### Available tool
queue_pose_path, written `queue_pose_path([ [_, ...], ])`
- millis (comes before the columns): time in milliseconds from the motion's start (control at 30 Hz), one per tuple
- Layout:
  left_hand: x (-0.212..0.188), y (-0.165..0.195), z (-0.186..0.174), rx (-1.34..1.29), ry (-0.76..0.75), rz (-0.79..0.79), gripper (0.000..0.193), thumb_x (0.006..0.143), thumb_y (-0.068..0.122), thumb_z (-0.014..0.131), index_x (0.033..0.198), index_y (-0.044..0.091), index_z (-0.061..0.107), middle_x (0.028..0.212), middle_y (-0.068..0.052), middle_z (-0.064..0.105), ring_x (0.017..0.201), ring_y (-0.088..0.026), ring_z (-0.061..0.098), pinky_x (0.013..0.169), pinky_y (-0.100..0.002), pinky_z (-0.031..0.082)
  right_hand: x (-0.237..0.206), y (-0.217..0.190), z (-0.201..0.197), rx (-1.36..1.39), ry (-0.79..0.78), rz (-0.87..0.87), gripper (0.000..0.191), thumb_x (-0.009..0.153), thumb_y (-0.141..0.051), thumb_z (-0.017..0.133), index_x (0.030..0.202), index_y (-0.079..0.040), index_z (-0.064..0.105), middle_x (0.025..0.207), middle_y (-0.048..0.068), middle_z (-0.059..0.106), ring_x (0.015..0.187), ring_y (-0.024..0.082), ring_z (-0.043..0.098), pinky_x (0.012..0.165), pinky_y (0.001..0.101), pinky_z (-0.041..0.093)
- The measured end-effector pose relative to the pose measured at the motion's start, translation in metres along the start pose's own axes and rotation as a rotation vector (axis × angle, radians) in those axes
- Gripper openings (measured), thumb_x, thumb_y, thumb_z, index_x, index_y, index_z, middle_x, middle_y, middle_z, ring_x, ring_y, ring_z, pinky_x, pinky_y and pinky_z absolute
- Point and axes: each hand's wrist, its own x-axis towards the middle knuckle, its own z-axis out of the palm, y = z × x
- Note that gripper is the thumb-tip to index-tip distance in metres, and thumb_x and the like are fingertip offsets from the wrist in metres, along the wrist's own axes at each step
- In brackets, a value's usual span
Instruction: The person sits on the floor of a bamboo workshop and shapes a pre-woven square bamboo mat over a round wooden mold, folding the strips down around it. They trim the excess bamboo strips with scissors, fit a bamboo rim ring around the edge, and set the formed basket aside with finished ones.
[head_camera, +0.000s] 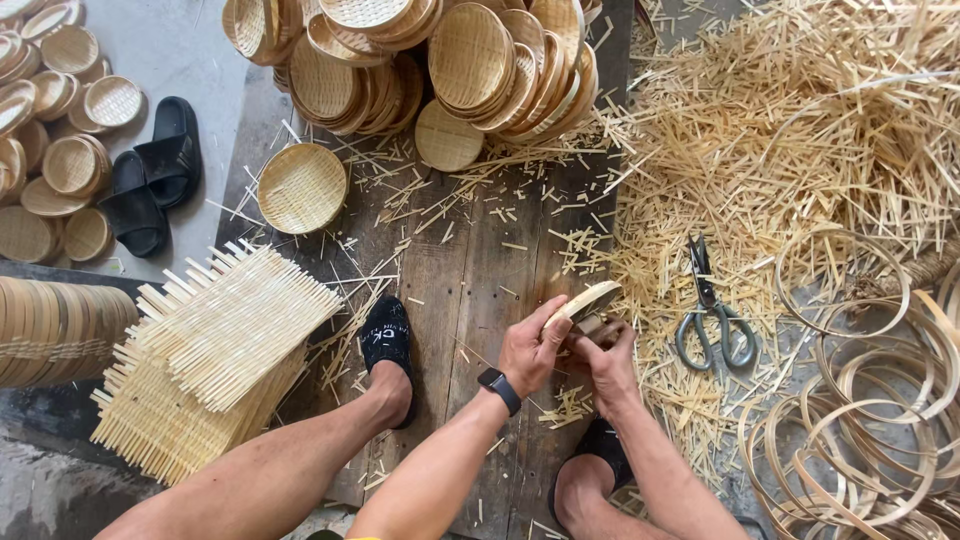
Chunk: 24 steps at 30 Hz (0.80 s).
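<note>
Both my hands hold one small round woven bamboo tray (585, 302), seen edge-on above the wooden boards. My left hand (530, 350), with a dark watch on its wrist, grips the tray's near rim from the left. My right hand (605, 362) clasps it from below and to the right, fingers curled under the rim. A pair of grey-handled scissors (712, 318) lies just right of my hands on the straw litter.
A stack of square woven mats (205, 355) lies at left. Finished round trays (420, 60) are heaped at the top, one (301, 187) lying apart. Bamboo hoops (870, 400) pile at right, strip offcuts (800, 130) above them. Black sandals (150, 175) sit at upper left.
</note>
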Motion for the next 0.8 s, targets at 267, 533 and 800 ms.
queue_pose_path([
  [267, 0.044, -0.102, -0.019, 0.063, 0.129, -0.440, 0.062, 0.100, 0.060, 0.046, 0.105, 0.009, 0.081, 0.088, -0.020, 0.081, 0.079, -0.027, 0.077, 0.072, -0.039, 0.059, 0.010, 0.014, -0.073, 0.246, -0.415, 0.033, 0.030, 0.092, -0.026, 0.059, 0.107, -0.002, 0.067, 0.098, 0.017, 0.075, 0.094, 0.032, 0.073, 0.091, 0.0521, 0.059],
  [533, 0.072, -0.168, -0.077, 0.360, 0.153, -0.384, 0.079, 0.104, 0.072, 0.054, 0.089, -0.005, 0.060, 0.084, -0.024, 0.063, 0.080, -0.032, 0.057, 0.072, -0.051, 0.049, 0.004, 0.062, -0.145, 0.492, -0.365, -0.026, 0.034, 0.099, -0.024, 0.057, 0.113, 0.003, 0.072, 0.106, 0.017, 0.076, 0.094, 0.030, 0.072, 0.092, 0.0494, 0.055],
  [800, 0.013, -0.117, 0.027, 0.882, 0.011, 0.337, 0.082, 0.081, 0.048, 0.068, 0.133, -0.014, 0.059, 0.145, -0.035, 0.048, 0.138, -0.041, 0.038, 0.117, -0.053, 0.024, -0.003, 0.070, -0.144, 0.451, -0.350, 0.006, 0.034, 0.094, -0.025, 0.063, 0.113, 0.002, 0.073, 0.109, 0.016, 0.076, 0.100, 0.031, 0.073, 0.095, 0.0488, 0.055],
])
